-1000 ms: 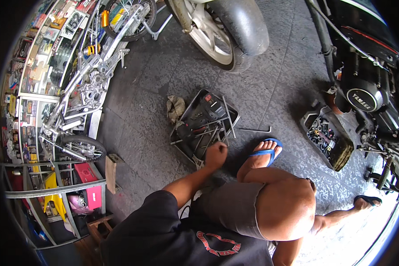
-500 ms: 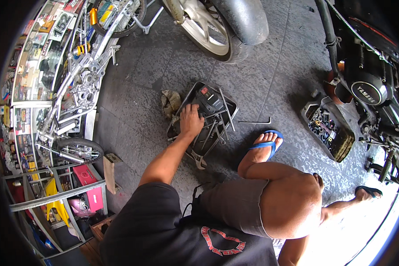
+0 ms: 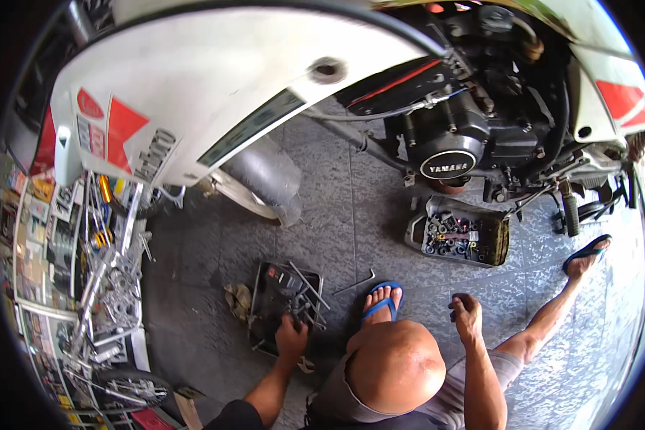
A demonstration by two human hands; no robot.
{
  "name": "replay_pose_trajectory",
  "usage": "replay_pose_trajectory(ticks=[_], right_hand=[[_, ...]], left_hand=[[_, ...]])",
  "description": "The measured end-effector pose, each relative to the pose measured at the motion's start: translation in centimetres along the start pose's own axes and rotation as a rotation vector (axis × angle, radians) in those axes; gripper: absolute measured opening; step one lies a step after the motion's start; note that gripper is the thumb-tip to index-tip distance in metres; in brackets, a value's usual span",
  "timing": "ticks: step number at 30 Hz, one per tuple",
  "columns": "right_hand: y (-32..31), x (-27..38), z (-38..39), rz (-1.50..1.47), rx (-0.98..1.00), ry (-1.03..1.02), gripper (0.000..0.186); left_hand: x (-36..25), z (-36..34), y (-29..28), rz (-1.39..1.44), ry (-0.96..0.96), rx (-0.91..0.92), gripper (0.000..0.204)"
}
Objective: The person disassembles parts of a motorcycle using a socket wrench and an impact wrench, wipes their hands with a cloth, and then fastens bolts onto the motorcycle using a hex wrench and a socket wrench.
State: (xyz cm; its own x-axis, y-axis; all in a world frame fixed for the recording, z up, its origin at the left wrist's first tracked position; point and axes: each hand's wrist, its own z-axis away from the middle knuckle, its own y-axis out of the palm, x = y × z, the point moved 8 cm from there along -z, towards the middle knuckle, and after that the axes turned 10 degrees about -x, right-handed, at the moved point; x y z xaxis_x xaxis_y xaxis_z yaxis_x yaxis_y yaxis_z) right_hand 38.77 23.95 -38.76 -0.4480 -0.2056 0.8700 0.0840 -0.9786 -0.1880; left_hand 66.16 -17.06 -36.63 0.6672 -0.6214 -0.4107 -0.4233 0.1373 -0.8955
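Tool tray (image 3: 253, 312) beneath left hand (image 3: 292, 338)

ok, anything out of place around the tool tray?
Slightly. An L-shaped tool lies loose on the floor, right of the tool tray, while other tools sit inside. A crumpled cloth lies by its left side. No spill that I can see.

Dark tray (image 3: 254, 315) on grey floor (image 3: 208, 251), red-marked black item (image 3: 284, 278) inside, metal rods (image 3: 309, 285) lying aslant
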Motion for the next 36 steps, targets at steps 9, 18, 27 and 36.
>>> replay_pose_trajectory(ticks=[9,18,27,36], right_hand=[[14.2,21.6,7.3,-0.032,0.597,-0.591,0.043],[11.3,36.9,11.7,-0.019,0.137,-0.997,0.018],[14.0,41.4,10.6,0.002,0.08,-0.99,0.015],[21.3,41.5,11.0,-0.328,0.463,-0.594,0.023]], left_hand=[[-30.7,-13.8,-10.5,0.962,0.098,0.002,0.013],[-38.8,-23.2,-18.0,1.443,0.246,-0.115,0.038],[-40.2,-26.9,-20.4,1.004,0.447,-0.415,0.041],[-40.2,-29.1,-21.1,0.885,0.515,-0.079,0.045]])
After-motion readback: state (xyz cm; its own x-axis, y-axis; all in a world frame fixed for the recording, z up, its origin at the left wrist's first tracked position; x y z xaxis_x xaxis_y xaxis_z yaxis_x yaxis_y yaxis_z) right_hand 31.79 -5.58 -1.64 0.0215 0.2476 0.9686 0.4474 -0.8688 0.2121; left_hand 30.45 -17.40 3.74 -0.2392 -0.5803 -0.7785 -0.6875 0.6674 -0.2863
